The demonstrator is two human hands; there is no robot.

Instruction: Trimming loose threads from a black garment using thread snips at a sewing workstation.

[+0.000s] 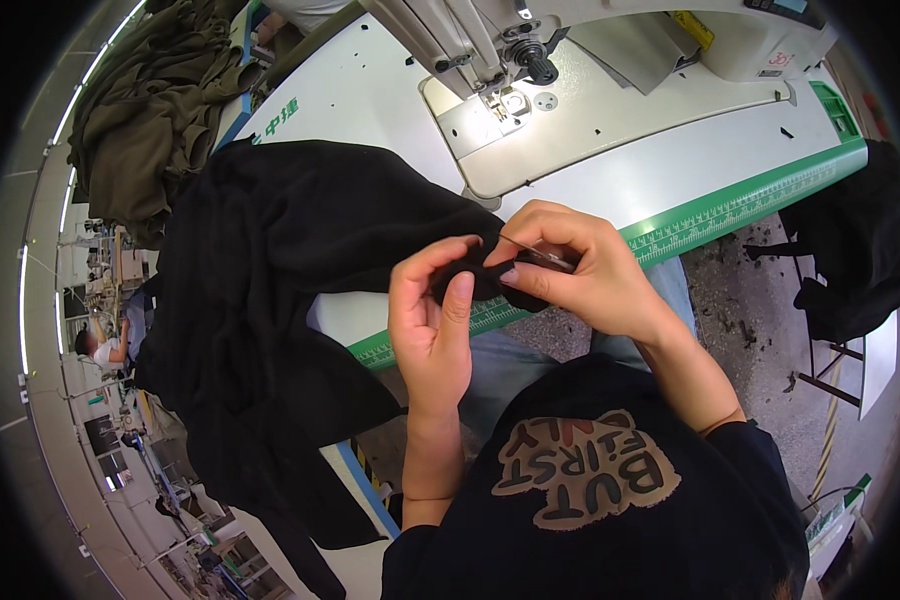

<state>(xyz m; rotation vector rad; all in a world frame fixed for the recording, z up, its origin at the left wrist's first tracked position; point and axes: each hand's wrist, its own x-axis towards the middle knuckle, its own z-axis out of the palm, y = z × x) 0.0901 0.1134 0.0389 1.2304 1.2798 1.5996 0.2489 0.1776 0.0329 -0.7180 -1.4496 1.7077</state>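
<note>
A black garment [300, 220] lies spread over the left of the table, hanging down past its front edge. One narrow end of it reaches my hands, in front of the sewing machine. My left hand [432, 325] is curled round that end, its thumb and fingertips against the cloth. My right hand [585, 270] pinches the same end between thumb and forefinger. A slim, pointed metal tool [537, 251] lies within the right hand's fingers; I cannot make out whether it is snips or tweezers. Both hands are held just over the table's front edge, above my lap.
Beyond my hands stands the sewing machine [503, 108], its needle area lit. A green ruler strip [740, 205] edges the white table. Olive cloth [150, 120] is heaped at the far left. More black cloth [850, 250] hangs at the right. Scraps dot the floor.
</note>
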